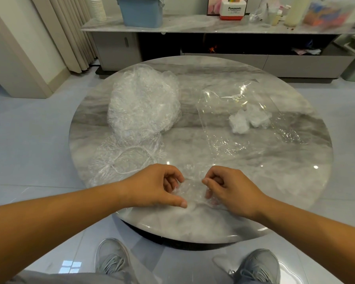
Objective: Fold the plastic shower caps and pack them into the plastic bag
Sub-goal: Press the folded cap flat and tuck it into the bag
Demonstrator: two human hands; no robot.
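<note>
Two hands work at the near edge of one round marble table (264, 187). The left hand (160, 186) and right hand (230, 191) each pinch one clear shower cap (193, 189) with curled fingers. One heap of caps (143, 103) sits far left. One plastic bag (219, 124) lies right, holding two folded caps (248, 119).

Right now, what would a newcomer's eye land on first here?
First, the left hand and right hand at the near edge of the table, pinching one crumpled shower cap between them. Far left sits a big heap of unfolded caps; to the right lies the clear plastic bag, a few folded caps seemingly inside.
</note>
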